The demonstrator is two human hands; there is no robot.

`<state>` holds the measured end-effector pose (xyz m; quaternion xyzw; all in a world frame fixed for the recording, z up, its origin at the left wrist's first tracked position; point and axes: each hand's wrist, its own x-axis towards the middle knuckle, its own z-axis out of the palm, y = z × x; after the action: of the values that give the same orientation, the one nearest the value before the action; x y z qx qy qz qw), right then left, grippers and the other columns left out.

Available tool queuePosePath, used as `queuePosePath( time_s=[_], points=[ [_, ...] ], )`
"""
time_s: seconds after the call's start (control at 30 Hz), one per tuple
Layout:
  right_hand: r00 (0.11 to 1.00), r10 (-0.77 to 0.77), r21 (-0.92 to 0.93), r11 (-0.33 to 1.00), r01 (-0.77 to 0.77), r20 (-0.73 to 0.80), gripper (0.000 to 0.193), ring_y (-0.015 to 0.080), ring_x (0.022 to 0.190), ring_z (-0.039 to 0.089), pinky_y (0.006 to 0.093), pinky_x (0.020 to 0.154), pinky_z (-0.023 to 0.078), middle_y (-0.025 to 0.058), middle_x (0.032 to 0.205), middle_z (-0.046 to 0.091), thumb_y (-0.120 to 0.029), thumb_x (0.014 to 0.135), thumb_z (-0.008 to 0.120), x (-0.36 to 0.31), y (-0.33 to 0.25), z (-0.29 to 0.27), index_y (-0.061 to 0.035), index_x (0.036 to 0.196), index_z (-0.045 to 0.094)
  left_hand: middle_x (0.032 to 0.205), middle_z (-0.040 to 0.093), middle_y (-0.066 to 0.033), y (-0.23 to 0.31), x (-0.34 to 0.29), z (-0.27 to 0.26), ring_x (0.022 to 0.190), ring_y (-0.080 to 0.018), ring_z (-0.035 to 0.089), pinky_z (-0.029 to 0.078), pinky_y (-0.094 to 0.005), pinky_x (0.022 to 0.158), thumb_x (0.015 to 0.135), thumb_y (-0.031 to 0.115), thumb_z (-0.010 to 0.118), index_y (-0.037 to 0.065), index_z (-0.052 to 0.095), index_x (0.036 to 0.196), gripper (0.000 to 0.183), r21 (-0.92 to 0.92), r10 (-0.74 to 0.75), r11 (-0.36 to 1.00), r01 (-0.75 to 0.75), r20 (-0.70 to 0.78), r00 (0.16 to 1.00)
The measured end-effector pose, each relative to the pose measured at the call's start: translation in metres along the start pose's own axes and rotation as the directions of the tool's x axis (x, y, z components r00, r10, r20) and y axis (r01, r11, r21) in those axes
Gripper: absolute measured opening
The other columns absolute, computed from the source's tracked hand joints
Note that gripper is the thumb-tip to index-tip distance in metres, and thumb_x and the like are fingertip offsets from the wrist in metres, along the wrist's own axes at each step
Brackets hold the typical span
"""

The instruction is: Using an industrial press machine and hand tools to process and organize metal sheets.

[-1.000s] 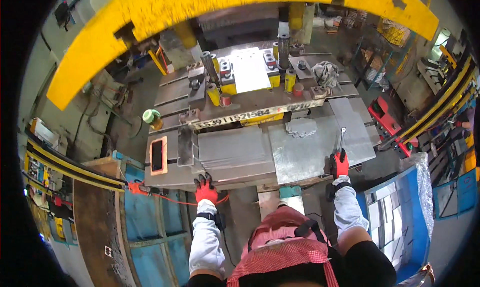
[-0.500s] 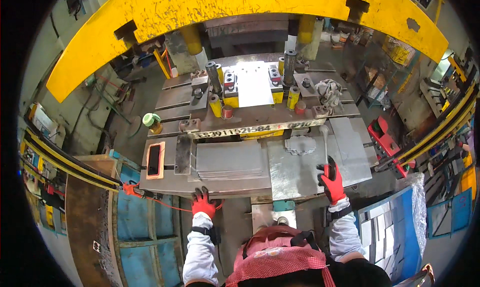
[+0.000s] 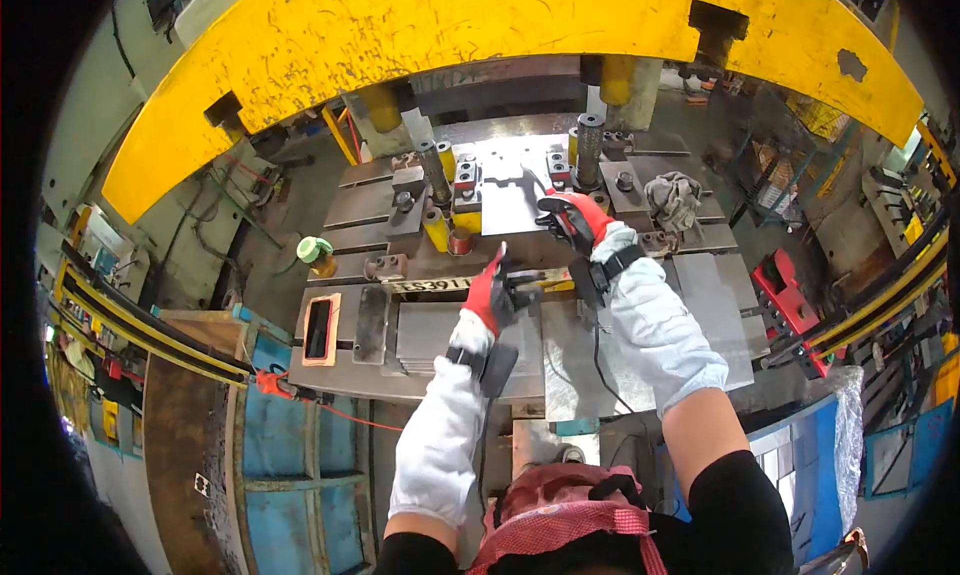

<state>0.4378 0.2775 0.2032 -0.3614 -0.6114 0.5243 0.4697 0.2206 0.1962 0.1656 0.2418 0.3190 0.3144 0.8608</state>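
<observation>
We judge the metal sheet (image 3: 507,213) on the twelve-o'clock die (image 3: 466,221) stiff, slick and best gripped by its edges, our right hand (image 3: 572,223) at its four o'clock closed round a seemingly rod-like tool (image 3: 533,184), our left hand (image 3: 496,292) empty, fingers apart.

two hands (image 3: 490,297), one phone (image 3: 319,329), one rag (image 3: 674,201)

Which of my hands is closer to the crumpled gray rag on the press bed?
Right. Your right hand is left of the gray rag, slightly nearer you; your left hand is farther left and closer to you.
</observation>
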Motion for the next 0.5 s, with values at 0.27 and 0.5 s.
queuePosePath(
  time_s=[0.27, 0.5],
  points=[
    [0.912, 0.143, 0.259, 0.965, -0.042, -0.385, 0.043, 0.0053, 0.054, 0.042, 0.0202, 0.047, 0.035, -0.0018, 0.076, 0.05, -0.014, 0.09, 0.049, -0.209, -0.021, 0.029, -0.0067, 0.13, 0.037, 0.096, 0.062, -0.0179, 0.019, 0.082, -0.033, 0.081, -0.0261, 0.062, 0.052, -0.0336, 0.073, 0.089, 0.045, 0.039, -0.008, 0.052, 0.103, 0.056, -0.191, 0.308, 0.928, -0.32, -0.093, 0.947],
    [0.789, 0.489, 0.265, 0.871, -0.415, -0.373, 0.045, 0.0064, 0.048, 0.045, 0.0225, 0.042, 0.036, 0.0063, 0.082, 0.061, -0.02, 0.089, 0.051, -0.338, 0.052, 0.022, -0.0076, 0.13, 0.036, 0.09, 0.065, -0.0105, 0.036, 0.113, -0.073, 0.076, -0.0202, 0.063, 0.05, -0.0293, 0.07, 0.091, 0.03, 0.04, -0.001, 0.061, 0.095, 0.037, 0.631, 0.746, 0.42, -0.653, 0.17, 0.644]
  ],
)
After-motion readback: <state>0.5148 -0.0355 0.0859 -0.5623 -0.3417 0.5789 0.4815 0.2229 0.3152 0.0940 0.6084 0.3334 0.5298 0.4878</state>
